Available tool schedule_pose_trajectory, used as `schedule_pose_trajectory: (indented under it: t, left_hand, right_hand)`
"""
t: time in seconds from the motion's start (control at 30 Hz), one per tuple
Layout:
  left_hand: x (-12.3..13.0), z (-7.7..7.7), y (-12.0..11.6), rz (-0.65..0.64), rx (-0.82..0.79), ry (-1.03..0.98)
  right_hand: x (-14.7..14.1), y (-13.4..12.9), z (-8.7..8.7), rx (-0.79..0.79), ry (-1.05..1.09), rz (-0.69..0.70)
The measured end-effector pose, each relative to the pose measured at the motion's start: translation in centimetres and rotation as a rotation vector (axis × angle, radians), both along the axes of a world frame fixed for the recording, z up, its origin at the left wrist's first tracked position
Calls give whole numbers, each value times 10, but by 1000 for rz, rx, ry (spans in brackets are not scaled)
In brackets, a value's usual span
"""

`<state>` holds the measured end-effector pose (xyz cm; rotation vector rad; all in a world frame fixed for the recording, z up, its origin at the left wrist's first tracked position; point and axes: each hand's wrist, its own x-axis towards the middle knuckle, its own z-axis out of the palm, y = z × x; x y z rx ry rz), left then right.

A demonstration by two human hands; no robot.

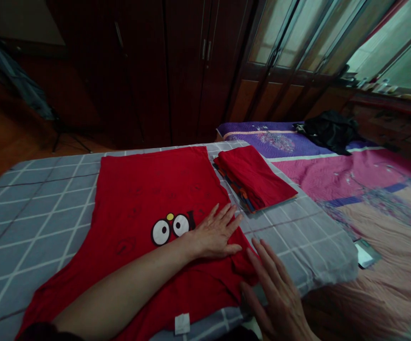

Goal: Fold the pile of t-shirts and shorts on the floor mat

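A red T-shirt (148, 184) lies spread on a grey checked cloth (59, 203), with a cartoon eye print near its middle and a white label (182, 324) at its near edge. Pressed flat on the shirt, just right of the print, my left hand (215, 233) has its fingers spread. At the shirt's right side my right hand (276, 289) is held with fingers stretched out and thumb apart; whether it touches the fabric is hard to tell. Beyond both hands sits a stack of folded clothes (255, 176), red on top with darker patterned layers below.
To the right is a bed with a purple and pink quilt (319, 175), a black garment (329, 130) and a flat pale object (366, 253) on it. Dark wooden wardrobes (187, 71) stand behind. A stand (63, 135) is at the back left.
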<state>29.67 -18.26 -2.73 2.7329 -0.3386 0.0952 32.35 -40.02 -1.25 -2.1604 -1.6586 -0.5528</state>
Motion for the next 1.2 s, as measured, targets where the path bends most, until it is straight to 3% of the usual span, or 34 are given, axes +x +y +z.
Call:
schedule_pose_trajectory:
  t: [0.17, 0.23, 0.33, 0.47, 0.57, 0.63, 0.7, 0.77, 0.83, 0.93, 1.03, 1.1, 1.2]
  left_hand:
    - [-1, 12, 4, -22, -48, 106]
    - [-2, 27, 10, -11, -56, 147]
    - [-17, 63, 30, 47, -36, 134]
    - [-76, 120, 75, 193, 34, 117]
    - [-147, 137, 107, 471, 77, 129]
    - [-199, 130, 120, 665, 80, 122]
    - [-247, 111, 123, 882, 65, 151]
    - [-288, 88, 115, 1084, 10, 196]
    - [-315, 67, 99, 1192, -80, 220]
    - [-327, 46, 71, 1285, -161, 190]
    - [-317, 35, 58, 1416, -128, 138]
    - [-310, 31, 58, 1454, -98, 120]
    - [-306, 32, 66, 1442, -78, 108]
  right_hand:
    - [9, -5, -17, -157, -24, 57]
    - [16, -5, -18, -142, 28, 26]
    - [30, 3, -20, -110, 45, 24]
    - [56, 21, -21, -184, -32, 222]
    - [74, 36, -19, -168, -13, 251]
    - [82, 49, -20, -172, -11, 264]
    - [84, 63, -23, -199, -43, 322]
    - [78, 80, -22, -216, -68, 403]
    - [65, 96, -12, -204, -64, 489]
    - [32, 121, 17, -221, -42, 694]
    - [-3, 142, 43, -287, -46, 939]
    - [-21, 151, 48, -327, -59, 1060]
    - [-33, 158, 33, -336, -72, 1176]
